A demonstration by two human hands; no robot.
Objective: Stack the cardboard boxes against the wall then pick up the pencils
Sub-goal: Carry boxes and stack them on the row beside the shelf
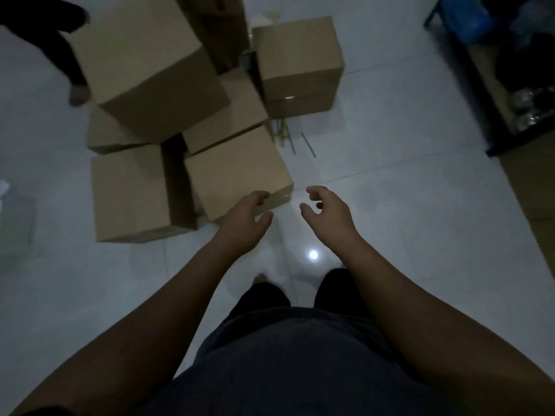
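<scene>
Where the cardboard boxes (135, 64) leave bare floor (405, 181), the pencils (308, 144) lie at 12 o'clock from the hands. Two grey ones are plain beside a blurred cluster, their long axes running 11 to 5 o'clock. Eight boxes crowd from 9 to 12 o'clock, two of them stacked. The left hand (247, 216) has relaxed fingers at the nearest box's (237, 172) corner, contact unclear. The right hand (329, 210), at its 3 o'clock, is loosely curled and holds nothing.
</scene>
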